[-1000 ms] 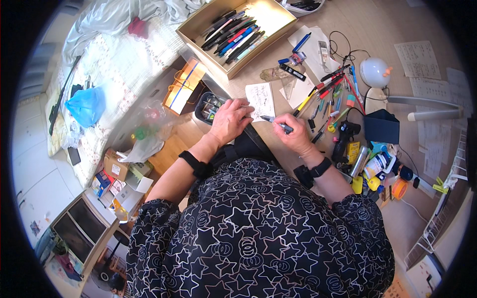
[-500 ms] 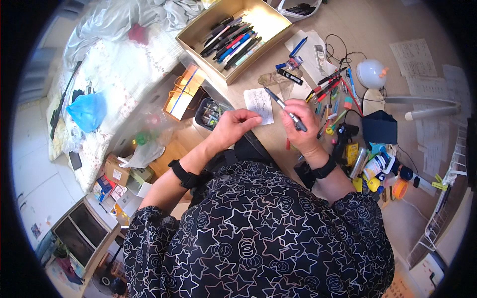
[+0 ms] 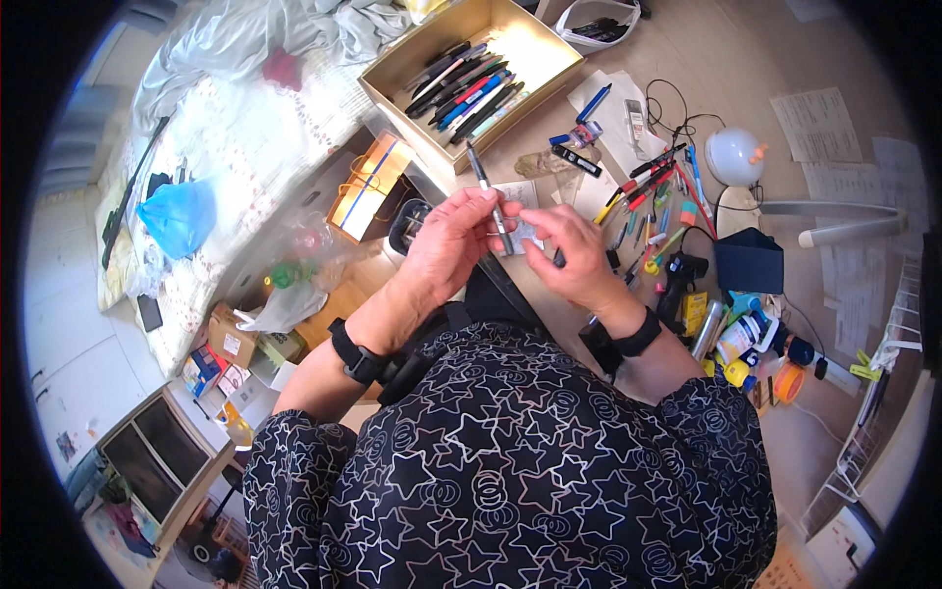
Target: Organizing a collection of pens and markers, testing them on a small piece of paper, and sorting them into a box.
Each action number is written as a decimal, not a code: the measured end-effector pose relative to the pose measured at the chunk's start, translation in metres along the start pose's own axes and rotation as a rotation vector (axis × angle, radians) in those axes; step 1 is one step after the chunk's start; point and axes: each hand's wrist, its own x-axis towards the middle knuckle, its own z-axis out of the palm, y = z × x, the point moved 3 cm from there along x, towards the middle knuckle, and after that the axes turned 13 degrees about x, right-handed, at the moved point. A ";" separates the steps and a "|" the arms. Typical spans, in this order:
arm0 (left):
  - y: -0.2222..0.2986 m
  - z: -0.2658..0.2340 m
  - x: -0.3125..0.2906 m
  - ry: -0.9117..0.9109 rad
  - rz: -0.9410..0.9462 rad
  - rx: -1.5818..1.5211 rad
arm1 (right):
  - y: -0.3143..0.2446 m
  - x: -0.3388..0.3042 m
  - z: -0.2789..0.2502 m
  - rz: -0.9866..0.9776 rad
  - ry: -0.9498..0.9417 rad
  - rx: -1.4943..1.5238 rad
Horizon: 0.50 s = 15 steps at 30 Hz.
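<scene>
My left hand (image 3: 444, 236) is closed on a slim pen (image 3: 481, 175), grey and black, pinched between thumb and fingers and pointing up toward the box. Close beside it, my right hand (image 3: 574, 257) has its thumb and forefinger near the pen's lower end. A small dark piece (image 3: 559, 258) that looks like a pen cap shows in its curled fingers, mostly hidden. Beneath both hands lies a small white paper (image 3: 522, 192) with scribbles, partly covered. Beyond them stands a gold-coloured box (image 3: 461, 160) holding several pens (image 3: 471, 95).
Loose pens and markers (image 3: 653, 187) are spread right of my hands, beside a white round lamp-like object (image 3: 734, 155) and a dark block (image 3: 749, 257). Bottles and tape crowd the near right. A dark bin (image 3: 400, 228) stands below the desk's left edge, near a paper bag (image 3: 373, 187).
The pen has passed from my right hand to my left and now stands more upright. My right hand has moved left, and a small dark piece shows in its fingers.
</scene>
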 end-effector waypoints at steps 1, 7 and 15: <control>0.003 -0.002 -0.001 0.011 0.017 0.054 | 0.003 -0.003 -0.005 0.214 0.022 0.126; 0.005 -0.003 -0.016 -0.033 0.019 0.354 | 0.028 0.024 -0.026 0.704 0.357 1.293; -0.001 0.008 -0.023 -0.150 0.008 0.528 | 0.035 0.048 -0.015 0.760 0.277 1.629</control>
